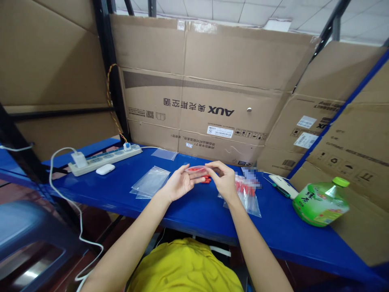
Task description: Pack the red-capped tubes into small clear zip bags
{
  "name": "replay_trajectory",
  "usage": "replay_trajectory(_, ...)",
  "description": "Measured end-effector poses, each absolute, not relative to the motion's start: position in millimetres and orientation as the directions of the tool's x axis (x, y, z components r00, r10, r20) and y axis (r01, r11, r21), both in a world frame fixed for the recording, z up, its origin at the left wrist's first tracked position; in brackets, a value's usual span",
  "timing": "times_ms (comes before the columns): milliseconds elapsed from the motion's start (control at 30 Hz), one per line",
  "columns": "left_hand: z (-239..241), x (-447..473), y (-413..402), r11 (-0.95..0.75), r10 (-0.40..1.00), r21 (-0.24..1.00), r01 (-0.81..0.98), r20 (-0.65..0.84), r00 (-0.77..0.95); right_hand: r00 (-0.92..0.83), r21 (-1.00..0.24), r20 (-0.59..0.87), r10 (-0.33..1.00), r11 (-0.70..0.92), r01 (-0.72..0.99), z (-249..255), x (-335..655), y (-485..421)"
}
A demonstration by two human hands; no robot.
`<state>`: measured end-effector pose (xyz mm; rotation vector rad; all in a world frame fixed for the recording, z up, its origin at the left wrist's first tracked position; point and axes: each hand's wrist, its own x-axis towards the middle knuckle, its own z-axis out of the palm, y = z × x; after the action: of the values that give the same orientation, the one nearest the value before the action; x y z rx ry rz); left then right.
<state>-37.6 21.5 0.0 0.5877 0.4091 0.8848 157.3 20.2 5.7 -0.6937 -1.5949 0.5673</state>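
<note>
Between my two hands, above the blue table, is a small clear plastic bag [197, 170] with something red inside. My left hand [179, 182] grips the bag's left end, fingers behind it. The thumb and fingers of my right hand [222, 177] pinch its right end near the top edge. Just behind the bag, several red pieces [207, 179] lie on the table, partly hidden by my hands. To the left are flat clear plastic bags [151, 182]. On the right, beside my right forearm, clear bags with red pieces [246, 190] lie in a pile.
A white power strip [105, 159] with plugs and a white oval case [105, 169] sit at the left. At the right stand a green bottle [321, 201] and a white device [284, 185] with a dark green tool beside it. Cardboard panels [194, 52] wall the table's back.
</note>
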Motion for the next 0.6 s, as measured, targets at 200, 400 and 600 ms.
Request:
replay_trajectory(200,8,-46,12,0.341,0.746,0.934,-0.106,-0.200,0.635,0.191,-0.683,0.730,0.656,0.711,0.167,11,167,24)
replay_trajectory(400,16,-50,7,-0.222,0.968,0.969,0.106,0.207,0.141,0.216,-0.772,0.634,0.743,0.622,0.127,9,168,29)
replay_trajectory(600,1,-38,21,-0.376,0.927,0.926,0.033,0.375,0.012,0.148,-0.798,0.598,0.788,0.602,0.016,6,162,29)
